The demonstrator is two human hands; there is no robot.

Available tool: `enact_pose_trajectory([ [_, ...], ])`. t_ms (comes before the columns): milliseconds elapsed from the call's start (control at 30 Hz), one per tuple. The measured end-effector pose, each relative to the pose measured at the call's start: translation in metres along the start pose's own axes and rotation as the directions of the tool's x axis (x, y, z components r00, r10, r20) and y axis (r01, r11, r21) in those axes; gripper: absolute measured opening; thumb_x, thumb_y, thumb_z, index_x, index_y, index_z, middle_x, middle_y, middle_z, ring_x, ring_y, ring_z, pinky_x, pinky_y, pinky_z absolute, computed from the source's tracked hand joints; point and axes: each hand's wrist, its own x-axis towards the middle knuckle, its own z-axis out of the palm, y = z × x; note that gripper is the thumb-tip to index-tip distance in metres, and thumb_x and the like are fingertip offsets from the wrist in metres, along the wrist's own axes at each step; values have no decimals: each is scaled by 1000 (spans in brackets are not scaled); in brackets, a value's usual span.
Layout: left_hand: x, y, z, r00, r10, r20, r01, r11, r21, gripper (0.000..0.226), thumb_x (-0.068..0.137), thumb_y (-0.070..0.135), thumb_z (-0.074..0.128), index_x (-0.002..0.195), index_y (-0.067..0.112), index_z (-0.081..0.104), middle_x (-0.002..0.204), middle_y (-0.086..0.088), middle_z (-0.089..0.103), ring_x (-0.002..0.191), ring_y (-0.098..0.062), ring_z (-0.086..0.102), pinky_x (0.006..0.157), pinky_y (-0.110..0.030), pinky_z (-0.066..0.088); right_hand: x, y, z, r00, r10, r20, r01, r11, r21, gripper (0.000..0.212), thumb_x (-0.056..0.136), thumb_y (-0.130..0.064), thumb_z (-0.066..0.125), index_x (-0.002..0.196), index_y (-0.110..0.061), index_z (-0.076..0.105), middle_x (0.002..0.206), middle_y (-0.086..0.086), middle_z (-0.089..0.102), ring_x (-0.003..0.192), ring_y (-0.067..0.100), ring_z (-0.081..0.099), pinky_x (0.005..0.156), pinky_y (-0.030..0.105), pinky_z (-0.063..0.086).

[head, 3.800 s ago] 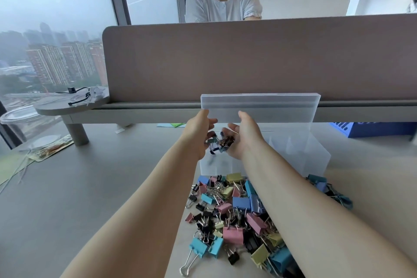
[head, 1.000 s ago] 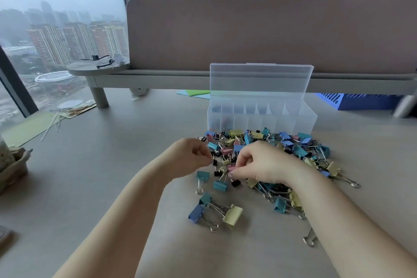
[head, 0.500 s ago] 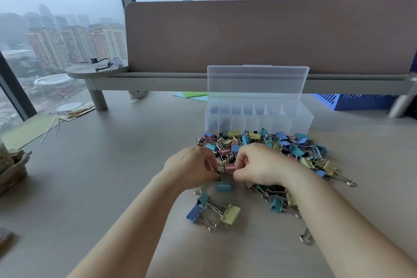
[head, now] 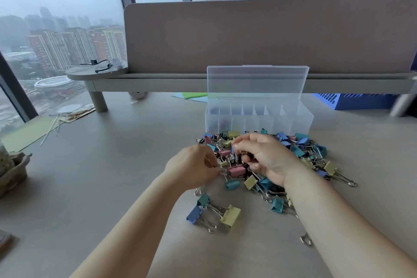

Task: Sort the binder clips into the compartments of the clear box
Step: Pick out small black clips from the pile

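A pile of coloured binder clips [head: 300, 152] lies on the desk in front of the clear box [head: 302, 123], whose lid stands open and whose row of compartments faces me. My left hand [head: 194, 168] is curled at the pile's left edge and pinches small clips there. My right hand [head: 268, 157] hovers over the pile's middle, fingers curled round small dark clips. A pink clip [head: 237, 170] lies between the hands. A blue clip [head: 194, 214] and a yellow clip [head: 231, 215] lie apart, nearer to me.
A padded divider [head: 270, 34] with a shelf [head: 158, 84] closes the desk's far side; a person sits behind it. A blue basket [head: 361, 100] stands at the right, green papers [head: 194, 96] behind the box, paper and sticks [head: 33, 133] at the left.
Both hands left the box, where they held small clips, and came down to the pile. In the last second the right hand shifted slightly forward over the clips; the left stayed at the pile's left edge.
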Motion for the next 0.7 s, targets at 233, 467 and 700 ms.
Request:
enact_pose_trajectory([
  [233,3,-10,-21,950,-183,253,312,606,-732,12,89,15,64,99,8,66,78,-6,56,62,-11,48,52,-18,40,5,18,18,942,-335,-23,189,584,-790,10,85,-35,68,80,-28,63,66,-12,53,62,5,51,53,26,41],
  [467,8,-15,-21,871,-87,483,465,-172,-869,21,92,7,47,100,-3,63,84,-14,54,72,-19,61,71,-27,57,-1,17,33,894,-445,-56,100,320,-942,31,86,-51,60,95,-21,60,84,-6,60,76,17,53,54,26,30],
  [700,9,-13,-18,891,-195,410,405,-69,-912,20,92,12,46,85,2,62,67,-7,54,60,-15,56,55,-21,54,2,19,37,910,-412,-39,99,307,-946,29,87,-47,60,92,-18,61,85,-3,64,79,21,60,60,28,38],
])
